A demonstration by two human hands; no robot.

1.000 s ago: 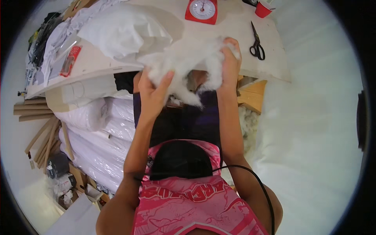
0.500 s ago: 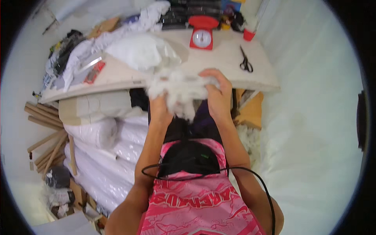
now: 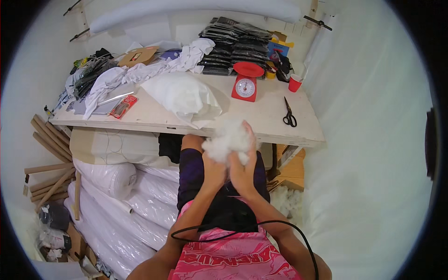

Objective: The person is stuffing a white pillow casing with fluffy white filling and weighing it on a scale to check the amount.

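Observation:
My left hand (image 3: 213,170) and my right hand (image 3: 243,165) are close together above my lap, both closed on a clump of fluffy white fiber stuffing (image 3: 225,142) near the table's front edge. The fiber hides some of my fingers. Just beyond it, a white bag (image 3: 182,98) lies crumpled on the pale table (image 3: 266,128), slightly hanging over the edge. A red dial scale (image 3: 245,87) stands behind, with black scissors (image 3: 289,114) to the right.
Stacked black packets (image 3: 219,46), a red cup (image 3: 295,83) and draped white cloth (image 3: 105,86) occupy the table. Beneath are wrapped white rolls (image 3: 116,210) and cardboard tubes (image 3: 51,140) at left. A pale wall (image 3: 368,154) stands close on the right.
My hands have come closer together, bunching the fiber that was stretched between them into a smaller clump. The view has tilted up, bringing the whole table top and rear wall into sight.

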